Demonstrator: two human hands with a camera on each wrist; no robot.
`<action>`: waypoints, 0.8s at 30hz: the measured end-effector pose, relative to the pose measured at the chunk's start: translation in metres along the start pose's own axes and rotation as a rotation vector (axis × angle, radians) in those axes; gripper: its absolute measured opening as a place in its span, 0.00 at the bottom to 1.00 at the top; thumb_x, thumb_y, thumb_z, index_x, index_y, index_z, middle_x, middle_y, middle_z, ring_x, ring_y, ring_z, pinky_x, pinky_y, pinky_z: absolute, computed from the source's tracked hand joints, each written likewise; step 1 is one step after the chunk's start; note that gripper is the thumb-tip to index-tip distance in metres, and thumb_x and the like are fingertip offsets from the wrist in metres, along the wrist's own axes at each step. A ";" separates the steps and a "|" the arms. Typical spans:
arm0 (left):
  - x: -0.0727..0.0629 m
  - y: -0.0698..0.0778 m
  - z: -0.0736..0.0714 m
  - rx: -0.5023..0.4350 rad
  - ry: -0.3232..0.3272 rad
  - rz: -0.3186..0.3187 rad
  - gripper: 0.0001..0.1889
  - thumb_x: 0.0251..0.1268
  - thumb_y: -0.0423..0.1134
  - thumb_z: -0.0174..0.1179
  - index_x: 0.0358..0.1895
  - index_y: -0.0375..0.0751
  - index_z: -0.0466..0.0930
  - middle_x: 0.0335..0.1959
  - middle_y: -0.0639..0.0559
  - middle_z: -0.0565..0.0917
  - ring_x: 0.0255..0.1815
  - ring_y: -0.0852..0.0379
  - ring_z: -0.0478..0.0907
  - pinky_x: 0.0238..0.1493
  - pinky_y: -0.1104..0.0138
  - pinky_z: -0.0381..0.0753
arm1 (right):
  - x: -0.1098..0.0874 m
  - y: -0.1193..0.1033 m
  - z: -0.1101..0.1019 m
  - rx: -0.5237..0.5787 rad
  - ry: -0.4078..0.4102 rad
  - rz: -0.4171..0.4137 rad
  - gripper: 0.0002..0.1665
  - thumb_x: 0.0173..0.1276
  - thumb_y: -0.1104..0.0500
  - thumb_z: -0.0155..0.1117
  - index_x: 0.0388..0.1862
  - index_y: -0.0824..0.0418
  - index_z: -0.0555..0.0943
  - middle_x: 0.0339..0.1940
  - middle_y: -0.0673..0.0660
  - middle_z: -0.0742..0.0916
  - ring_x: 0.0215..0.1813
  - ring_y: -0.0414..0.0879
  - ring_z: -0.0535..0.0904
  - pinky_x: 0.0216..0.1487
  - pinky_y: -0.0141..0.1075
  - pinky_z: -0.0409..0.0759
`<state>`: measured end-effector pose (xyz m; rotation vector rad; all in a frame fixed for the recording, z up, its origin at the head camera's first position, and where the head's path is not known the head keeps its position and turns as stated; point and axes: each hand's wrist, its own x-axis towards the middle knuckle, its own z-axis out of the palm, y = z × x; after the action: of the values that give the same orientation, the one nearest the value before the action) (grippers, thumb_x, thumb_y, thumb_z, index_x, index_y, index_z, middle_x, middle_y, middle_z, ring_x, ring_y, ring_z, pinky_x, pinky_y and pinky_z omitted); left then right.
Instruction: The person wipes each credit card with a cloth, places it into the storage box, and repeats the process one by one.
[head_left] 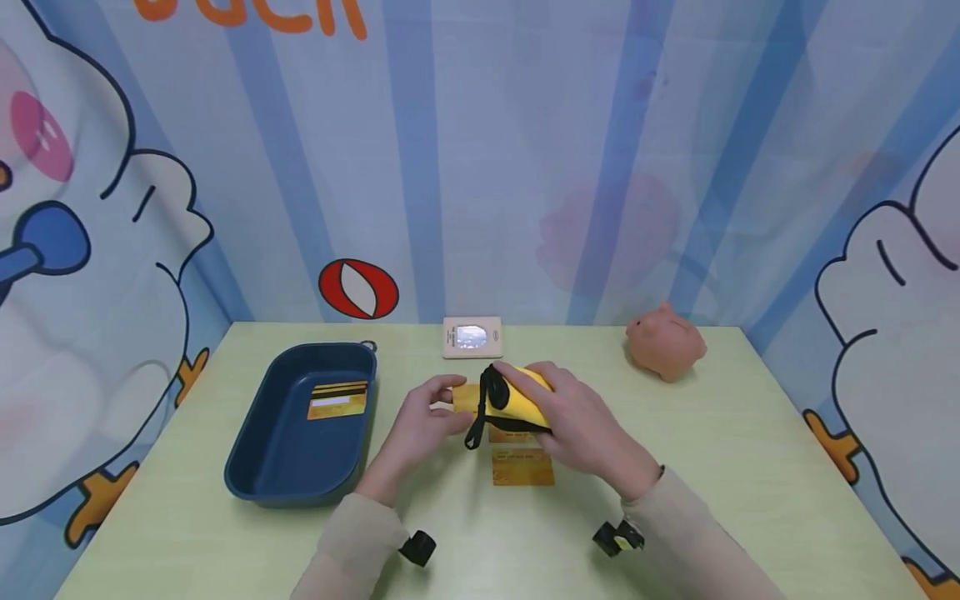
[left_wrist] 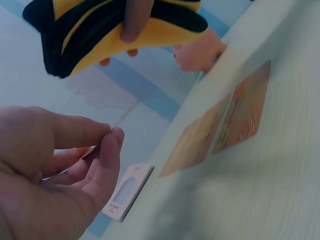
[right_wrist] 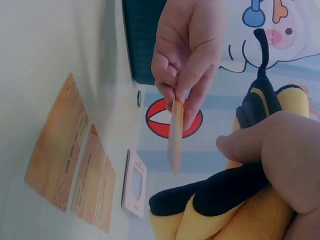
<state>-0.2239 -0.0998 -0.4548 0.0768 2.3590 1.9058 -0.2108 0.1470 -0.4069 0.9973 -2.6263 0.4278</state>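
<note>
A gold bank card (head_left: 464,397) is pinched between the thumb and fingers of my left hand (head_left: 422,421); the right wrist view catches this card (right_wrist: 175,135) nearly edge-on. My right hand (head_left: 581,417) grips a soft yellow-and-black plush pouch (head_left: 528,403) with a black cord hanging from it. The pouch is raised above the table, right beside the held card, and overlaps it in the head view. Below the hands, gold cards (head_left: 522,468) lie in a row on the table; the pouch partly hides the farther ones, which show better in the right wrist view (right_wrist: 90,172).
On the left stands a dark blue tray (head_left: 258,450) with a gold, black-striped card (head_left: 337,401) inside. A pale pink card holder (head_left: 472,337) with a window lies at the back. At the back right is a pink piggy bank (head_left: 665,343). A printed curtain encloses the table.
</note>
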 end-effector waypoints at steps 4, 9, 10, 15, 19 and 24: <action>-0.004 0.006 0.006 -0.033 -0.031 0.012 0.26 0.69 0.27 0.67 0.70 0.37 0.76 0.51 0.39 0.80 0.42 0.48 0.87 0.44 0.63 0.86 | 0.007 -0.005 0.001 -0.009 -0.004 -0.033 0.58 0.56 0.70 0.74 0.83 0.41 0.65 0.63 0.60 0.80 0.55 0.54 0.80 0.51 0.48 0.86; -0.008 0.013 0.010 -0.108 -0.069 0.035 0.26 0.71 0.23 0.61 0.70 0.34 0.72 0.51 0.38 0.88 0.44 0.47 0.89 0.45 0.62 0.87 | 0.012 -0.010 0.002 -0.015 -0.034 -0.041 0.57 0.55 0.70 0.76 0.82 0.40 0.68 0.62 0.59 0.80 0.52 0.54 0.80 0.49 0.48 0.85; -0.009 0.014 0.010 -0.119 -0.077 0.037 0.26 0.71 0.22 0.61 0.70 0.34 0.72 0.52 0.38 0.89 0.45 0.47 0.89 0.44 0.62 0.87 | 0.012 -0.010 0.002 -0.016 -0.046 -0.040 0.57 0.55 0.69 0.77 0.81 0.40 0.68 0.62 0.58 0.80 0.52 0.53 0.80 0.48 0.47 0.85; -0.011 0.018 0.010 -0.144 -0.102 0.040 0.26 0.72 0.22 0.59 0.70 0.37 0.72 0.50 0.37 0.90 0.46 0.47 0.90 0.44 0.63 0.83 | 0.012 -0.010 0.000 -0.031 -0.116 -0.064 0.58 0.56 0.68 0.78 0.83 0.39 0.66 0.62 0.59 0.81 0.54 0.56 0.79 0.52 0.50 0.83; -0.013 0.020 0.011 -0.164 -0.113 0.042 0.25 0.72 0.22 0.58 0.70 0.37 0.73 0.51 0.38 0.90 0.46 0.47 0.89 0.46 0.61 0.84 | 0.012 -0.009 -0.002 -0.016 -0.166 -0.096 0.60 0.58 0.67 0.78 0.85 0.39 0.61 0.67 0.60 0.80 0.61 0.59 0.78 0.59 0.55 0.82; -0.016 0.023 0.013 -0.231 -0.147 0.046 0.24 0.74 0.22 0.57 0.71 0.36 0.72 0.51 0.36 0.89 0.48 0.47 0.89 0.51 0.60 0.87 | 0.012 -0.009 -0.002 0.012 -0.147 -0.113 0.59 0.59 0.65 0.79 0.85 0.39 0.61 0.69 0.59 0.78 0.62 0.58 0.79 0.61 0.55 0.81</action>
<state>-0.2070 -0.0842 -0.4344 0.2447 2.0474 2.1003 -0.2131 0.1345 -0.3997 1.2173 -2.6804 0.3573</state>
